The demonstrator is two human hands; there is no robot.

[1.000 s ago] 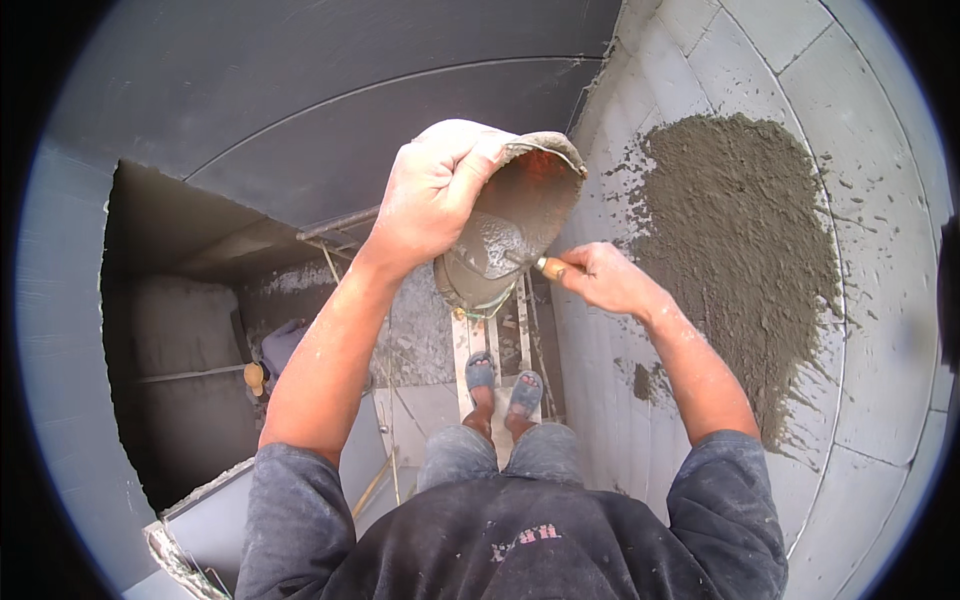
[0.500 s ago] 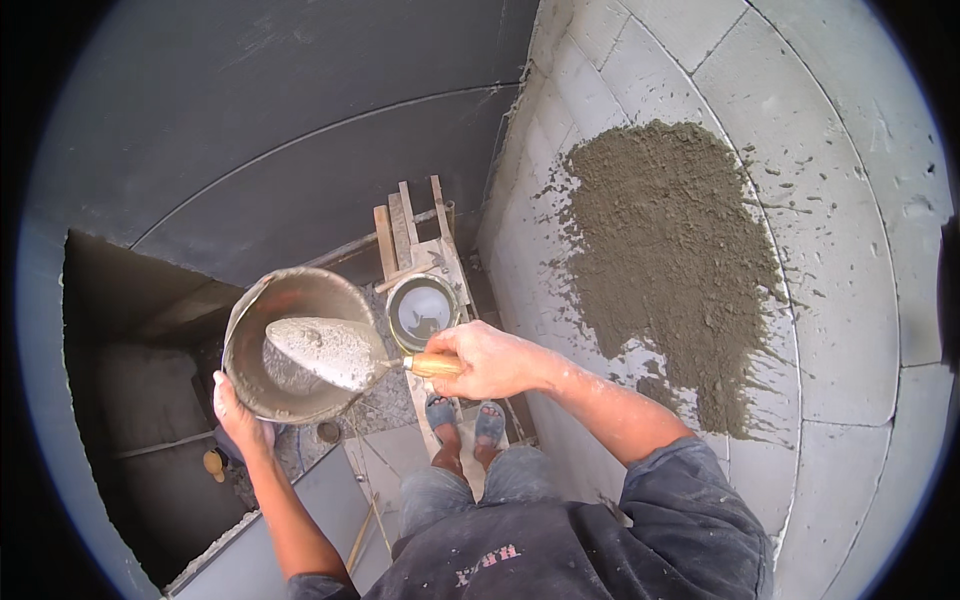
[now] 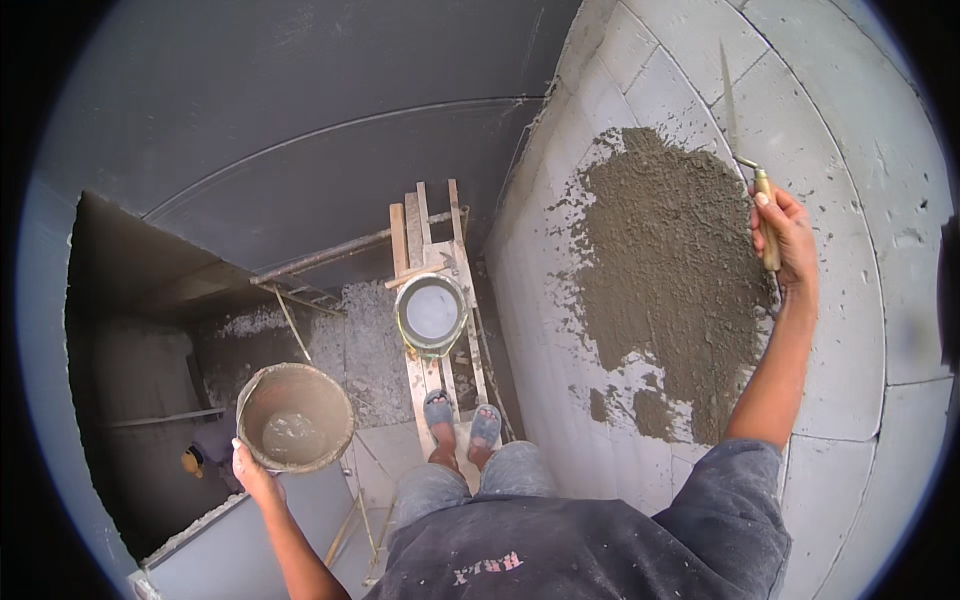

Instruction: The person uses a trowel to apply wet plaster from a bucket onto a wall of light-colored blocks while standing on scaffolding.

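Observation:
My left hand (image 3: 256,475) grips the rim of a mortar-stained bucket (image 3: 282,392), which is tilted so its inside shows, with wet grey mix at the bottom. Over at the right, my right hand (image 3: 790,242) is closed around the wooden handle of a trowel (image 3: 762,185). Its blade points up and is seen almost edge-on, so whether mortar clings to it cannot be told. Beside the trowel, a rough patch of grey-brown mortar (image 3: 665,260) covers part of the pale block wall (image 3: 840,310), with splatter and streaks around its edges.
I stand on narrow wooden planks (image 3: 418,385) raised above the floor. Ahead of my feet is a second bucket (image 3: 430,348) holding pale liquid, with a hammer (image 3: 418,272) behind it. Metal tubing (image 3: 325,255) crosses at left. Through a dark wall opening, a person with a yellow cap (image 3: 192,461) shows below.
My right hand has swung the trowel from above the bucket, where its blade carried mortar, up to the right beside the wall. The bucket in my left hand is lower.

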